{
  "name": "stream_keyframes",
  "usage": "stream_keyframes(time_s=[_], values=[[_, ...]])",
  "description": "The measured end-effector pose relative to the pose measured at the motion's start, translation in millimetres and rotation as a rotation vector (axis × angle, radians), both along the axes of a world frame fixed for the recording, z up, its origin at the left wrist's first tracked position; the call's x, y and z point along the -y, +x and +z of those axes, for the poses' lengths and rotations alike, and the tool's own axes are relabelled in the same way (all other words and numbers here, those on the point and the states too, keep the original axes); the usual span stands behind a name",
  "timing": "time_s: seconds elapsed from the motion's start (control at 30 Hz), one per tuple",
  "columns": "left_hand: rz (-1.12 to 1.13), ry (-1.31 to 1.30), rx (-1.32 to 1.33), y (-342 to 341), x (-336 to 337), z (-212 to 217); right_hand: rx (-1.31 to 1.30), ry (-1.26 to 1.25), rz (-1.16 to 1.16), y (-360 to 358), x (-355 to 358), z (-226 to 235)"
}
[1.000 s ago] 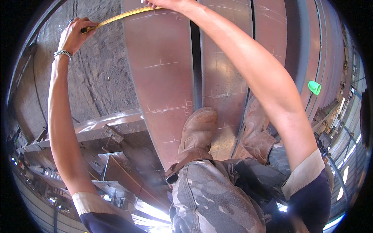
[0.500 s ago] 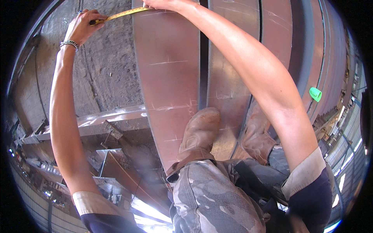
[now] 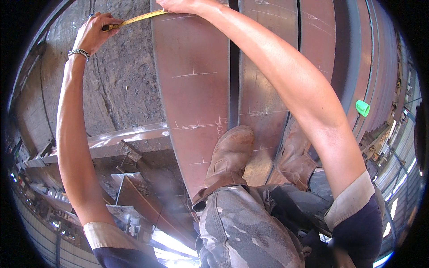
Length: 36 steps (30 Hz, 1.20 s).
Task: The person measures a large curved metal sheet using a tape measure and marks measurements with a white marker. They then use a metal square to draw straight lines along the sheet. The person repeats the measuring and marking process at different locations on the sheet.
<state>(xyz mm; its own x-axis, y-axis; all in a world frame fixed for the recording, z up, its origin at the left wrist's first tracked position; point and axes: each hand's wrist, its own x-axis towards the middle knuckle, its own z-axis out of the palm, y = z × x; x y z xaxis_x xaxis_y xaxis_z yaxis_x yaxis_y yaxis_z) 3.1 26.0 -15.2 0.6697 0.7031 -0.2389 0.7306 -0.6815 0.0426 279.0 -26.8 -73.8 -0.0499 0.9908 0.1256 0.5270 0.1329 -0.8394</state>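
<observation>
At the upper left my left hand [image 3: 94, 33] is closed around the dark case of a tape measure, its wrist in a chain bracelet. The yellow blade [image 3: 143, 18] runs out to the right, slightly upward, and crosses the left edge of a reddish-brown steel plate [image 3: 192, 49]. By the blade's far part, at the top edge of the view, my right hand [image 3: 176, 5] has its fingers pinched together over the plate. What exactly lies between those fingertips is too small to make out. White scribed lines and ticks mark the plate nearer to me.
My brown boots [image 3: 232, 145] stand on the plates, with dark gaps between the strips. A bright green cup-shaped piece [image 3: 362, 108] lies on the right. Left of the plate is a rough, dirty surface [image 3: 125, 67], with a steel beam [image 3: 125, 134] crossing nearer.
My right hand has shifted slightly left along the tape and a little down, closer to the plate's left edge. My left hand stays almost in place with the tape measure.
</observation>
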Motion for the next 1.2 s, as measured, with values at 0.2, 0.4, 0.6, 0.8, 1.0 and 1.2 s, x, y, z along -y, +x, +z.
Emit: stream_keyframes(time_s=[0.2, 0.4, 0.6, 0.8, 1.0, 1.2], values=[[-0.045, 0.029, 0.011, 1.4, -1.0, 0.8, 0.152, 0.226, -0.290, -10.4, 3.2, 12.6], [-0.001, 0.010, 0.011, 2.5, 0.2, -2.3, 0.135, 0.403, -0.290, 28.7, 8.1, 47.2], [0.039, -0.025, 0.029, 1.4, 2.6, 3.6, 0.340, 0.471, -0.166, 145.9, 29.1, 107.0], [0.037, -0.043, 0.155, 20.3, 2.2, 25.8, 0.842, 0.340, -0.103, 315.8, 86.0, 240.6], [0.049, 0.030, 0.189, 68.4, 6.4, 96.4, 1.151, 0.278, -0.155, 387.7, 164.5, 346.4], [-0.031, 0.220, 0.184, 124.0, 28.1, 206.5, 0.923, 0.348, -0.216, 396.1, 217.2, 306.0]])
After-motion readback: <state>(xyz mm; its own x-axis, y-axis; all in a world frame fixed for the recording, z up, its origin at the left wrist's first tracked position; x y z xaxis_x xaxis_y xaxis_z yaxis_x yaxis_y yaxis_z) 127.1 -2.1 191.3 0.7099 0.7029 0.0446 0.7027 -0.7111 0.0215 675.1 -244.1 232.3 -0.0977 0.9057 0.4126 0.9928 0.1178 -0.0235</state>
